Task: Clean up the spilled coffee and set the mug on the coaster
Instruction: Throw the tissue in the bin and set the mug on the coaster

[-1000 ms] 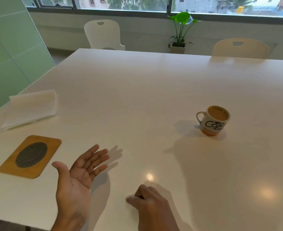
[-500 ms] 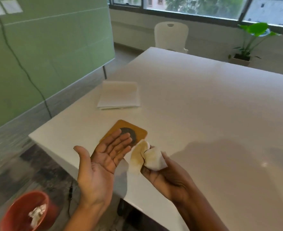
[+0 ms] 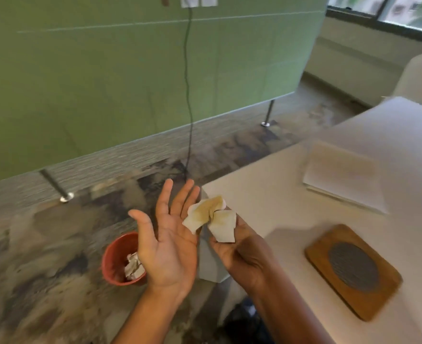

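Holding a crumpled, coffee-stained tissue (image 3: 211,220) pinched in the right hand (image 3: 239,254), probably so it can go in the red bin (image 3: 117,260) on the floor at lower left, which already has wadded paper in it. Left hand (image 3: 166,240) is spread flat, palm up, beside it. Wooden coaster (image 3: 354,271) with its grey woven oval sits bare on the white tabletop (image 3: 267,184), lower right; mug's not in frame.

Green partition wall (image 3: 105,83) on slim metal legs (image 3: 56,186), dark cable (image 3: 187,95) hanging down it. Mottled grey-brown carpet floor (image 3: 43,244). White worktop (image 3: 267,194) at right. Pale chair back (image 3: 421,78) beyond. Dark-framed window (image 3: 391,16) top right, daylight outside.
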Demonstrator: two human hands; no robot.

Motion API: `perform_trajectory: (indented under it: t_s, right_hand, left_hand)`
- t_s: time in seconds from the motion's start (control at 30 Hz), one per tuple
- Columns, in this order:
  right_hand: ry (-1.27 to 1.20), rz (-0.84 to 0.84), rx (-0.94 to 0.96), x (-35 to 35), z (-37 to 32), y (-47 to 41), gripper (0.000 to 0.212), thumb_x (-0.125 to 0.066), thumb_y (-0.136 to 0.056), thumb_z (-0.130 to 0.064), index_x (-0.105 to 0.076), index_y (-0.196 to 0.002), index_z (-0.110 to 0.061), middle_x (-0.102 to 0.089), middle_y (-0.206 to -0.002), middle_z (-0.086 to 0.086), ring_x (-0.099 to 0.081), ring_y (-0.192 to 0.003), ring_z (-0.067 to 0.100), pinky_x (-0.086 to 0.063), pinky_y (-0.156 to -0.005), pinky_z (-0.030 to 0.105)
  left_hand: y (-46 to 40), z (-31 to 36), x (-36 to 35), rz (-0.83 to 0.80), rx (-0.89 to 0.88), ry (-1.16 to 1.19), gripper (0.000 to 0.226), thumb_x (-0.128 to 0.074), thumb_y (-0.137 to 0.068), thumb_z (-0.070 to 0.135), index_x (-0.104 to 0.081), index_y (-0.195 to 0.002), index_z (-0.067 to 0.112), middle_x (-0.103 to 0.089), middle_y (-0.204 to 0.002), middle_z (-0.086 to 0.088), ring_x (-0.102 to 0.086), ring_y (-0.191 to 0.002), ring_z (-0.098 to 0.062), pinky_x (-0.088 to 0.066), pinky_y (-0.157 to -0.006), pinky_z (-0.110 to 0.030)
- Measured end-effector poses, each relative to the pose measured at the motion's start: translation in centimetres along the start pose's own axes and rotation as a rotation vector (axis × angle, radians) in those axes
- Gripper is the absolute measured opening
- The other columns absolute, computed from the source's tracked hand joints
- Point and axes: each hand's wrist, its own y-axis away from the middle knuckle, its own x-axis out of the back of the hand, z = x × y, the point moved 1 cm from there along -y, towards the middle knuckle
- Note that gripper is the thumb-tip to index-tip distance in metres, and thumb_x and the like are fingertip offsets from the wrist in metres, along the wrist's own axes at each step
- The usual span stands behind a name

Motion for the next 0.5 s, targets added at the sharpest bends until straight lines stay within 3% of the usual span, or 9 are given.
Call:
perform_trajectory:
  t_s: [0.1,0.2,0.33,0.5]
  right_hand:
    - [0.057,-0.025,-0.032,-2.0,2.9,-4.7,0.031,-0.063,-0.086,0.003,-0.084,-0.104,-0.01,-0.079,-0.109,0.012,-0.075,-0.095,0.017,-0.06,-0.084,0.026]
    - [0.142,-0.01,-0.094,-3.1,6.5,-9.6,0.031,-0.059,-0.098,0.001,-0.074,-0.124,-0.006,-0.077,-0.118,0.015,-0.075,-0.098,0.02,-0.06,-0.081,0.029]
    - [0.343,0.06,-0.143,-3.9,11.7,-15.5,0.017,-0.067,-0.095,0.002,-0.075,-0.106,-0.007,-0.079,-0.103,0.015,-0.077,-0.083,0.021,-0.062,-0.071,0.031]
    - [0.562,0.14,-0.254,-4.5,18.0,-22.1,0.019,-0.066,-0.098,0.008,-0.07,-0.113,-0.001,-0.077,-0.108,0.02,-0.074,-0.095,0.028,-0.063,-0.084,0.033]
  left_hand:
    - [-1.4,2.0,3.2,0.109,-0.08,-0.024,0.083,-0.025,-0.097,0.077,-0.037,-0.159,0.023,-0.048,-0.158,-0.017,-0.044,-0.149,-0.034,-0.026,-0.122,-0.06]
    - [-2.7,3.8,7.4,0.272,-0.146,-0.055,0.082,-0.031,-0.095,0.076,-0.039,-0.158,0.023,-0.05,-0.157,-0.014,-0.046,-0.147,-0.03,-0.027,-0.122,-0.057]
    - [-3.4,5.6,14.2,0.51,-0.209,-0.169,0.083,-0.025,-0.096,0.074,-0.044,-0.155,0.02,-0.057,-0.152,-0.009,-0.05,-0.145,-0.021,-0.025,-0.125,-0.051]
    - [-2.3,6.8,22.0,0.723,-0.238,-0.086,0.085,-0.022,-0.096,0.076,-0.045,-0.153,0.018,-0.06,-0.149,-0.01,-0.054,-0.142,-0.022,-0.029,-0.122,-0.053]
